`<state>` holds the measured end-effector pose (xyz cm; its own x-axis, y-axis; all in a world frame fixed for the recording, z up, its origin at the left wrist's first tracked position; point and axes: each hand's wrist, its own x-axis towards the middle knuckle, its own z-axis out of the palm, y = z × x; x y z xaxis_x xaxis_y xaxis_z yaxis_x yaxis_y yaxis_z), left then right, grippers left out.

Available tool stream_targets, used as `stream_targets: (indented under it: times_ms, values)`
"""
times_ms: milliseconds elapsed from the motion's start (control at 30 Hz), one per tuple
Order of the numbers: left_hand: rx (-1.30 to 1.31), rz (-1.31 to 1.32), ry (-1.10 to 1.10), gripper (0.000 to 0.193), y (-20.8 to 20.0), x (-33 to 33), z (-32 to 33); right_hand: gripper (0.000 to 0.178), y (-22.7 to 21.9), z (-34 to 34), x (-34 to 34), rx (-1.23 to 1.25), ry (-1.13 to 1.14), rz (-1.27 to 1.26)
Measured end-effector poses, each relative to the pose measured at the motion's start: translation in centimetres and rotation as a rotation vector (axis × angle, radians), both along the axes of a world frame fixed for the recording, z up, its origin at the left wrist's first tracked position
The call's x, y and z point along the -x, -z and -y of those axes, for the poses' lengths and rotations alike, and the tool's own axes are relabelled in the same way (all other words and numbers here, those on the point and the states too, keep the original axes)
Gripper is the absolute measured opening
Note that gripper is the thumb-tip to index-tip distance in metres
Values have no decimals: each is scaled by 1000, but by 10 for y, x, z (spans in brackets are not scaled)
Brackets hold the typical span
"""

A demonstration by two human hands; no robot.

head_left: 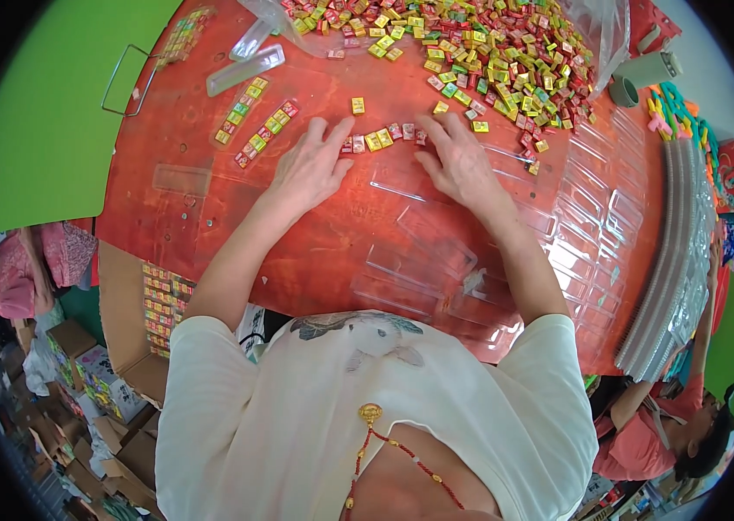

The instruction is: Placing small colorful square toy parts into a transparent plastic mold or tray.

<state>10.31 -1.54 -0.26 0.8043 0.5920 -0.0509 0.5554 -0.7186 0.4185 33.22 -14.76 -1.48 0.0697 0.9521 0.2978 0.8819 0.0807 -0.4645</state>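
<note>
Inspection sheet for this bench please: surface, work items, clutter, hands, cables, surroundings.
Surface: red tabletop, scuffed.
Work items: row of small boxes between the hands; loose pile beyond.
Clutter: clear trays spread at right; stacked trays along the right edge.
Hands: left hand at row's left end, right hand at its right; contact unclear.
Cables: nothing clearly seen.
Surroundings: open carton lower left; people on both sides.

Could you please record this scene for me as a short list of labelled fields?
Left hand: fingers spread, at the left end of a row of small red and yellow boxes
Right hand: fingers spread, at its right end
Contact: unclear for both
Far side: heap of small red, yellow and green boxes
Left side: two straight multicoloured box rows
Right side: clear, rectangular plastic trays
Surface: red table
</note>
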Motion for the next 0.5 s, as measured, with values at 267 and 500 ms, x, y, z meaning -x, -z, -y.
stream_targets:
  times_ms: [267, 500]
  values:
    - [-58, -65, 50, 54, 7, -29, 5, 49, -3, -33, 6, 237, -32, 49]
    - [-104, -1, 29, 44, 15, -25, 9, 33, 3, -30, 16, 191, -22, 72]
